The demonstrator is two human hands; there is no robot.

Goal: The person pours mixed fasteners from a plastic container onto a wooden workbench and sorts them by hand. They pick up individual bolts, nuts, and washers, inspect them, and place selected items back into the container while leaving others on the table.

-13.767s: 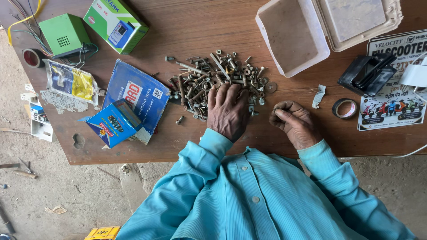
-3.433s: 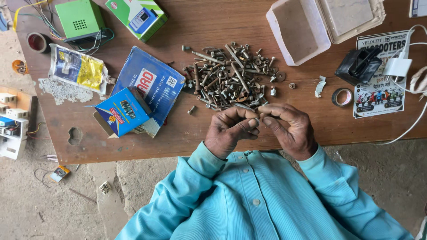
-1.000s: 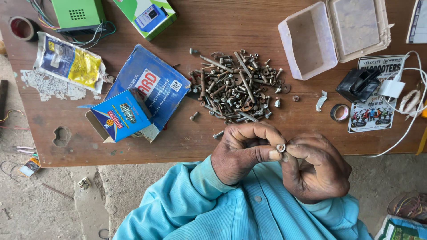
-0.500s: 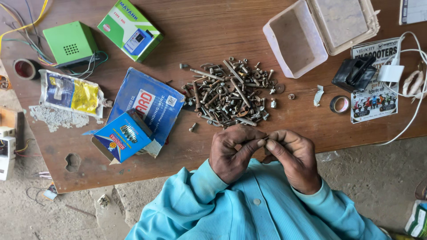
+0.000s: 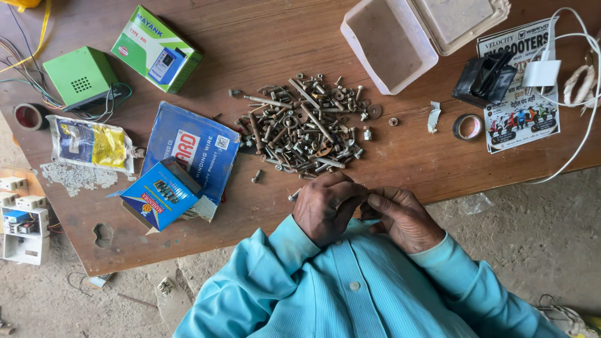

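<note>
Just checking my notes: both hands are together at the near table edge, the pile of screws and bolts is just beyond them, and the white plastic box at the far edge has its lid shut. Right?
Not quite. The head view shows the white plastic box open, its lid folded back. The rest holds: left hand and right hand together, pile of screws and bolts beyond.

Your left hand [image 5: 327, 209] and right hand [image 5: 400, 219], raised clear of the table [image 5: 263, 37] a second ago, are back at its edge; the small nut then between your fingertips is now hidden.

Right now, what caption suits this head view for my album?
Both hands meet fingertip to fingertip at a wooden table's edge, below a pile of bolts and nuts.
</note>
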